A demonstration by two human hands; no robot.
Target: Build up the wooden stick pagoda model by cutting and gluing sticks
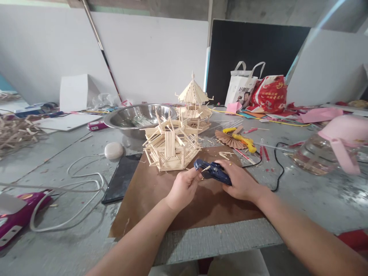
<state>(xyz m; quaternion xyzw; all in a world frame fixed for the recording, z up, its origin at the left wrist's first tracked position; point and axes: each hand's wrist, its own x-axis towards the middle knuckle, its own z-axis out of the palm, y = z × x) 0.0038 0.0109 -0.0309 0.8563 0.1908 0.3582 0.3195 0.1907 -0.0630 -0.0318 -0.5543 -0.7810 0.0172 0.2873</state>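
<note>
My right hand point(240, 180) is closed round a dark blue hand cutter point(218, 174), which points left over the brown sheet. Between the thumb and fingers of my left hand point(185, 188) is a thin wooden stick point(206, 169), with one end at the cutter's head. Whether the blade touches the stick I cannot make out. Just beyond my hands stands a many-sided open frame of wooden sticks point(171, 143), with uprights and railings. Behind it rises a stick pavilion point(194, 99) with a pointed roof.
Brown paper point(155, 199) covers the table's front. Left are a black tablet point(122, 178), white cable point(99, 180) and purple power strip point(23, 214). A steel bowl point(123, 119) stands behind. Right are a yellow glue gun point(244, 142), paper fan point(227, 138), and pink-lidded jug point(313, 153).
</note>
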